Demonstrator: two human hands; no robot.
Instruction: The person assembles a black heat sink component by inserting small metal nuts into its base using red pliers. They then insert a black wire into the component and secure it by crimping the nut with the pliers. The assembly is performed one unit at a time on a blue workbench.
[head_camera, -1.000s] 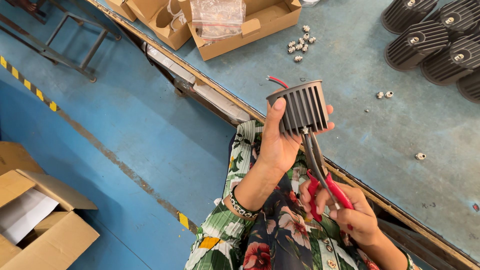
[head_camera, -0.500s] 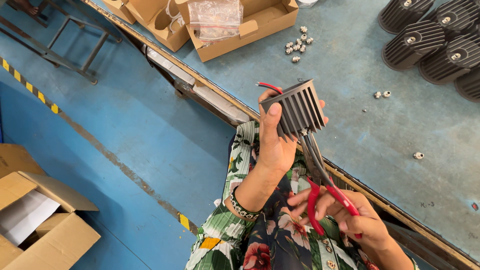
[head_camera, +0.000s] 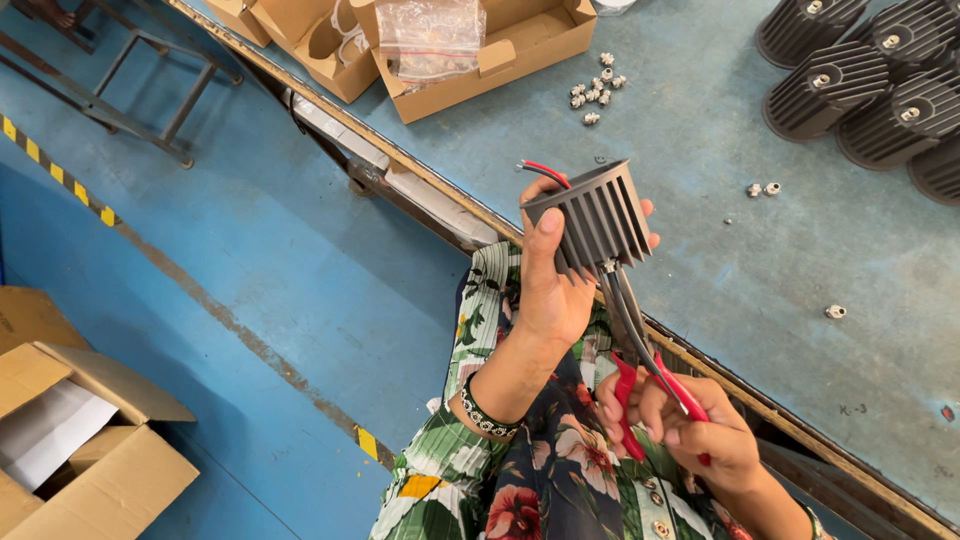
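The right hand (head_camera: 690, 425) is nearest, its fingers clenched around the red handles of slim metal long-nose pliers (head_camera: 640, 355), whose tips reach up to the base of a dark grey ribbed metal heat-sink housing (head_camera: 590, 215). The left hand (head_camera: 550, 285) has its fingers grasping that housing, held in the air over the counter's near edge, red and black wires (head_camera: 540, 170) sticking from its top. Farther along the blue-grey counter (head_camera: 700, 120) lie small silver nuts (head_camera: 595, 85), an open cardboard box (head_camera: 500, 50) and more ribbed housings (head_camera: 860, 80) at the far right corner.

brown cartons (head_camera: 520, 55) on table, carton (head_camera: 90, 450) on floor
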